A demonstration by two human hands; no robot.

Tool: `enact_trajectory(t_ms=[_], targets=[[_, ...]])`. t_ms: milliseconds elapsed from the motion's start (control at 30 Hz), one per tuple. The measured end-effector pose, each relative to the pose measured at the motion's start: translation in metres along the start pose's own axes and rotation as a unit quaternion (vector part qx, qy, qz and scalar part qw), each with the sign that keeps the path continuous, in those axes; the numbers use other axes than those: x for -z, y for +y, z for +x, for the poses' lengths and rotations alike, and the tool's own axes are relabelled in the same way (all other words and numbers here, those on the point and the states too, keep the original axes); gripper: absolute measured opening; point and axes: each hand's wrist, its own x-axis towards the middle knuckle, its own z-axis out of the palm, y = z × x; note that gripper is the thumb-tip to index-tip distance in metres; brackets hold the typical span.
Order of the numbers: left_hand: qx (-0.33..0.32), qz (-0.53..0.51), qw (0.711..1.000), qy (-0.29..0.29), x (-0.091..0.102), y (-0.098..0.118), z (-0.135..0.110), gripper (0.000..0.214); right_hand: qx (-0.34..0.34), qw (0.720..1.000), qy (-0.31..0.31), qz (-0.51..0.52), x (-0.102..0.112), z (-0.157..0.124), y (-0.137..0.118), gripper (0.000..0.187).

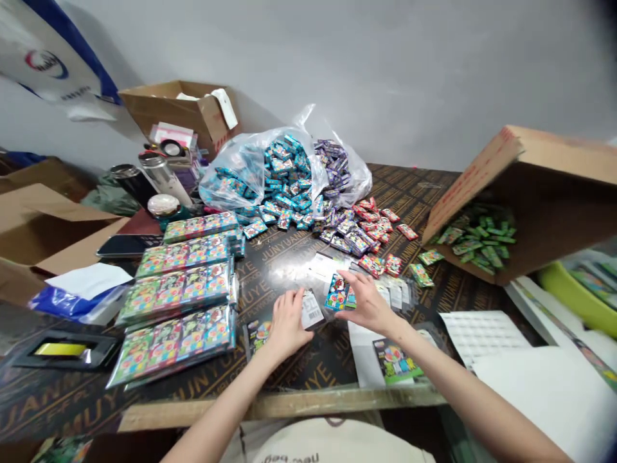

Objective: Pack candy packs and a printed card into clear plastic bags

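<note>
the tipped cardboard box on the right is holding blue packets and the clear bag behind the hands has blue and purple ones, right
Not quite: the tipped cardboard box holds green packets, not blue ones, as the head view shows. The rest stands: the clear plastic bag holds blue packets and purple packets.

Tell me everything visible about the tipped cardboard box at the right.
The brown corrugated cardboard box lies tilted at the right edge of the dark printed board, its open side facing the camera, red markings along one edge. A loose heap of green packets sits inside it. Its right end runs out of view.
</note>
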Motion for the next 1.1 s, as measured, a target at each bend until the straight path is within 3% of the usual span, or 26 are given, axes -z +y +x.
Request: enact_trajectory(t_ms=[100,233,533,767,933,1033,1100], targets=[[-0.053,0.011,0.998,0.013,0.001,0.012,-0.004,0.084,0.012,0.997,-0.055,-0.051,0.005,-0.012,-0.008,0.086],[-0.094,0.009,0.996,0.012,0.003,0.021,-0.007,0.086,0.048,0.993,-0.108,-0.027,0.015,-0.02,-0.014,0.085],[-0.094,0.008,0.995,-0.009,0.012,0.02,-0.001,0.088,0.06,0.995,-0.075,0.018,0.029,-0.024,-0.001,0.082],[-0.139,-0.025,0.989,-0.034,0.009,0.032,-0.005,0.08,0.099,0.984,-0.143,0.028,0.035,-0.022,-0.006,0.085],[-0.106,-0.047,0.993,-0.014,0.003,0.035,-0.008,0.079,0.099,0.988,-0.102,0.055,0.025,-0.027,-0.006,0.087],[-0.061,-0.052,0.997,0.001,0.004,0.033,-0.007,0.078,0.046,0.995,-0.014,0.086,0.017,-0.035,-0.007,0.089],[-0.04,-0.057,0.998,0.006,0.004,0.031,-0.006,0.077,0.009,0.994,0.003,0.106,0.01,-0.039,-0.01,0.084]])
